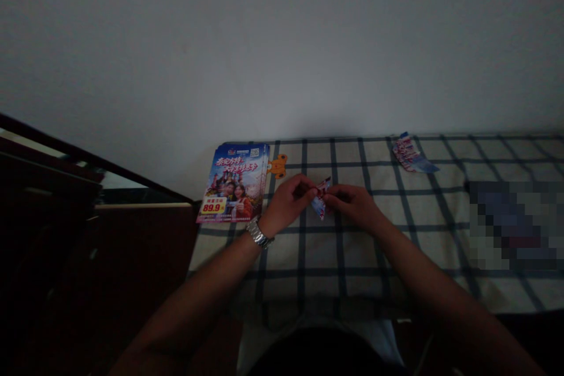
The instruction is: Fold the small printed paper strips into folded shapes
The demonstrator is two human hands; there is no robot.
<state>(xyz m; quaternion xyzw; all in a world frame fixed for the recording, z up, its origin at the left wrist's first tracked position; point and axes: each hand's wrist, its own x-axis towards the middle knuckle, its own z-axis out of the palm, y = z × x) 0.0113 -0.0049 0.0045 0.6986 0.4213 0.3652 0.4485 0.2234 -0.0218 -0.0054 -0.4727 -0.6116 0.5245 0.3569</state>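
My left hand (288,201) and my right hand (355,205) meet over the checked tablecloth (396,229), both pinching a small folded piece of printed paper (321,197) between their fingertips. The paper is blue, white and red and is held just above the cloth. A metal watch (259,233) sits on my left wrist. A stack of colourful flyers (233,182) lies to the left of my left hand.
A small orange object (278,165) lies beside the flyer stack. Several folded paper pieces (412,155) rest at the far right by the wall. A blurred patch (513,226) covers the right side. Dark wooden furniture (88,235) stands left of the table.
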